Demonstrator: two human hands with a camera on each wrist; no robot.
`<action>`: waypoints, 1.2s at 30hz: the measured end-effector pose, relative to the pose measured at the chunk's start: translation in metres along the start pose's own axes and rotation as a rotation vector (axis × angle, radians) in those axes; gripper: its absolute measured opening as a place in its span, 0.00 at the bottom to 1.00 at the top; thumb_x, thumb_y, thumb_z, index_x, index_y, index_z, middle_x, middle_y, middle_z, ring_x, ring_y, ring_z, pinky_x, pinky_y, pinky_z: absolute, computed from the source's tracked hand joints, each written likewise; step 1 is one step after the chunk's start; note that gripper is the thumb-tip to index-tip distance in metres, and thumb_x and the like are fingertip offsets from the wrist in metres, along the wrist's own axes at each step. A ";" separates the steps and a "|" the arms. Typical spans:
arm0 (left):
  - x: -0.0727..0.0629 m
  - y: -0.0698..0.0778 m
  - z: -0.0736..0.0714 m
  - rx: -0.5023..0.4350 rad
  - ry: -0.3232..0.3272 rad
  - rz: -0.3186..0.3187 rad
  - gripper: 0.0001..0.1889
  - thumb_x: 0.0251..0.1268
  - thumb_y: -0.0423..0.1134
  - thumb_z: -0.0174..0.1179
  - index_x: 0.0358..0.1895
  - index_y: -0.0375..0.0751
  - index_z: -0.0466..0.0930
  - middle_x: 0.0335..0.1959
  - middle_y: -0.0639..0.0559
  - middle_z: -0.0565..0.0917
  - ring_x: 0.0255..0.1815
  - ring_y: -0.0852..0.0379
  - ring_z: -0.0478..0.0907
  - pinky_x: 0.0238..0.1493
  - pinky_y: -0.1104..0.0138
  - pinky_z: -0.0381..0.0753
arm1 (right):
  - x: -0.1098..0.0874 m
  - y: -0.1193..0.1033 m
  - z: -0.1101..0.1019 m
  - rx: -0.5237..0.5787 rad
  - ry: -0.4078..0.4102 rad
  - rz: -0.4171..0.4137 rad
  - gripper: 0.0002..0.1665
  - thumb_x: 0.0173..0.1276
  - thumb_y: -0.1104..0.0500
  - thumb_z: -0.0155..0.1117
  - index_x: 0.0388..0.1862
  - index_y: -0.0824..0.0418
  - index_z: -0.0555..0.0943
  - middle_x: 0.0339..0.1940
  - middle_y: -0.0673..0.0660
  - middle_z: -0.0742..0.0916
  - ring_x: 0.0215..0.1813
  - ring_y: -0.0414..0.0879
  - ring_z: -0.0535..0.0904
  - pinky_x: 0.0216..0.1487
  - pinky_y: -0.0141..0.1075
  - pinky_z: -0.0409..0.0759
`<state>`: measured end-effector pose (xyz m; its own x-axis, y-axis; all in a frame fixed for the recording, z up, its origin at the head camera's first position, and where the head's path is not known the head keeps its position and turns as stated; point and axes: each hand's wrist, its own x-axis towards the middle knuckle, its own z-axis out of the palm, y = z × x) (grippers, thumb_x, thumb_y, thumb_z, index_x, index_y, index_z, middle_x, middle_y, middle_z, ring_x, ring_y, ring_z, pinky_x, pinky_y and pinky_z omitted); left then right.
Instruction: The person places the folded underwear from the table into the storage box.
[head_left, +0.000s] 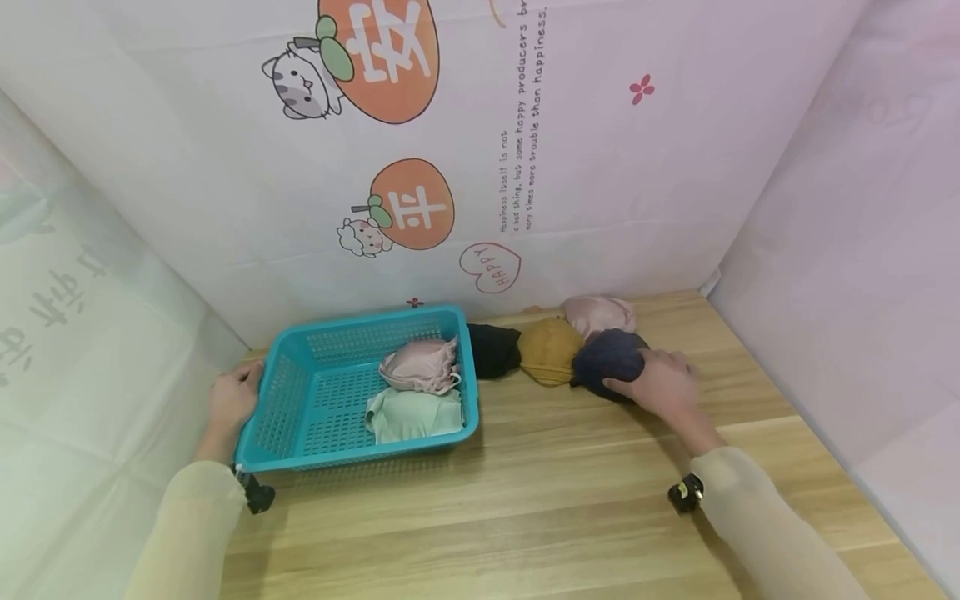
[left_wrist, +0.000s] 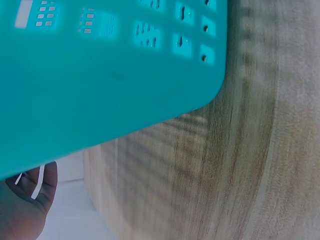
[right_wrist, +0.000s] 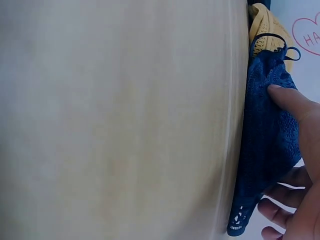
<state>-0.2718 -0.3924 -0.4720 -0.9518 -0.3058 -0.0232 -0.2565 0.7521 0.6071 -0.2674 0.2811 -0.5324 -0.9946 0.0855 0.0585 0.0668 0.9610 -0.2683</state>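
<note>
On the left, my left hand (head_left: 234, 402) grips the left rim of a turquoise plastic basket (head_left: 472, 392). The left wrist view shows the basket's wall (left_wrist: 115, 85) large, with fingers (left_wrist: 48, 185) curled at its edge. My right hand (head_left: 663, 383) holds a folded navy lace bra (head_left: 609, 363), which rests on the table. In the right wrist view the thumb (right_wrist: 287, 97) presses on the lace of the navy bra (right_wrist: 267, 125), and the other fingers bend at its far edge. Inside the basket, a pale pink folded bra (head_left: 420, 365) lies behind a mint green folded piece (head_left: 416, 417).
A mustard folded bra (head_left: 551, 350) and a black folded piece (head_left: 493, 350) lie between the basket and the navy one. Behind them a pale pink piece (head_left: 600, 314) sits by the printed backdrop (head_left: 585, 183). All stand on a wooden table (head_left: 555, 500).
</note>
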 end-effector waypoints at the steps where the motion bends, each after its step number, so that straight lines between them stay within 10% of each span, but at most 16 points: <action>1: 0.000 0.000 0.000 -0.003 0.005 0.002 0.32 0.83 0.55 0.32 0.71 0.34 0.68 0.66 0.27 0.73 0.64 0.28 0.72 0.58 0.38 0.73 | 0.001 -0.001 0.000 -0.001 -0.010 -0.006 0.63 0.49 0.16 0.61 0.65 0.65 0.75 0.62 0.72 0.80 0.63 0.74 0.70 0.59 0.70 0.65; 6: 0.001 -0.002 0.002 -0.019 0.018 0.013 0.31 0.83 0.54 0.33 0.71 0.34 0.69 0.63 0.28 0.77 0.56 0.32 0.76 0.47 0.47 0.77 | 0.004 -0.005 -0.001 -0.024 -0.043 -0.050 0.55 0.53 0.22 0.64 0.59 0.67 0.79 0.57 0.73 0.83 0.59 0.74 0.74 0.57 0.70 0.67; 36: 0.000 -0.001 0.001 -0.009 0.025 0.013 0.30 0.83 0.53 0.33 0.69 0.33 0.71 0.62 0.28 0.77 0.56 0.33 0.77 0.49 0.45 0.77 | 0.003 -0.002 -0.009 0.074 0.075 -0.071 0.29 0.58 0.41 0.69 0.44 0.65 0.84 0.40 0.70 0.89 0.44 0.69 0.84 0.46 0.61 0.74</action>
<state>-0.2713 -0.3927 -0.4737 -0.9505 -0.3106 0.0040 -0.2426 0.7505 0.6147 -0.2696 0.2815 -0.5228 -0.9877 0.0403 0.1508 -0.0121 0.9436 -0.3310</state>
